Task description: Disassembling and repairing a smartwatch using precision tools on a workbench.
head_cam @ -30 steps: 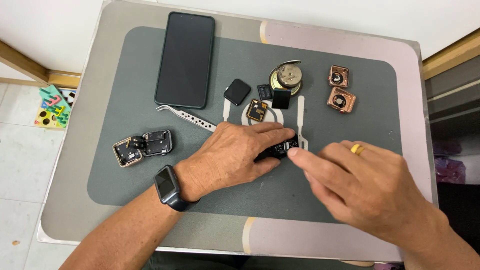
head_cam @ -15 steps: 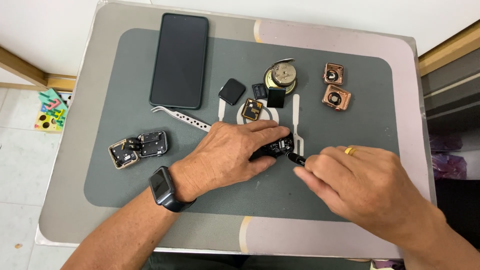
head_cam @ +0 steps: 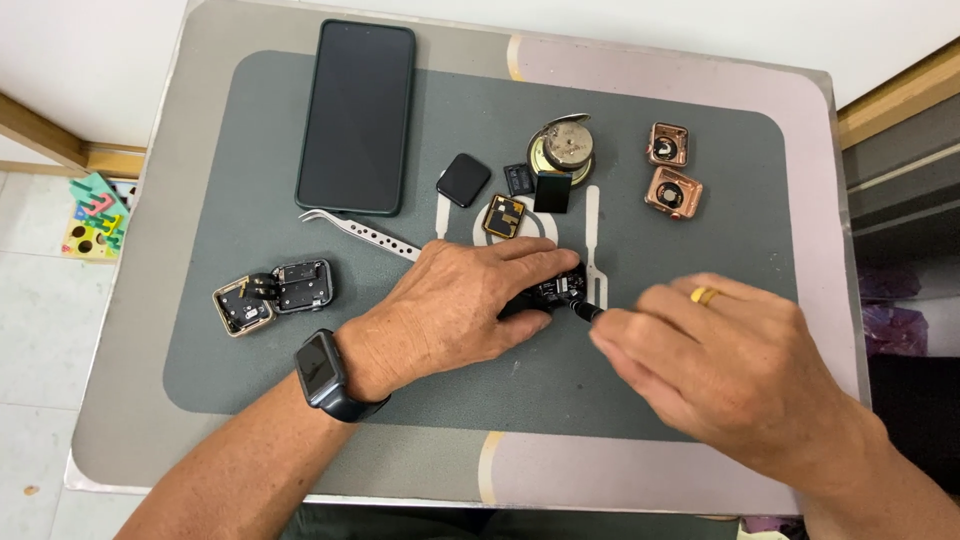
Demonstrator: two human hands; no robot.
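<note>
My left hand [head_cam: 455, 305] lies flat on the grey mat [head_cam: 250, 150], fingers pressed together over a small black watch module [head_cam: 558, 290] pinned near the mat's middle; my right hand [head_cam: 725, 365] is curled in a pinch around a thin black tool [head_cam: 585, 311] whose tip touches the module's right edge; steel tweezers [head_cam: 365, 233] lie just left of my knuckles, partly under the dark phone [head_cam: 357, 115]; an opened watch case [head_cam: 272, 295] sits well to the left; two copper-coloured cases [head_cam: 670, 170] rest at the upper right; a round metal part [head_cam: 562, 147] sits above.
</note>
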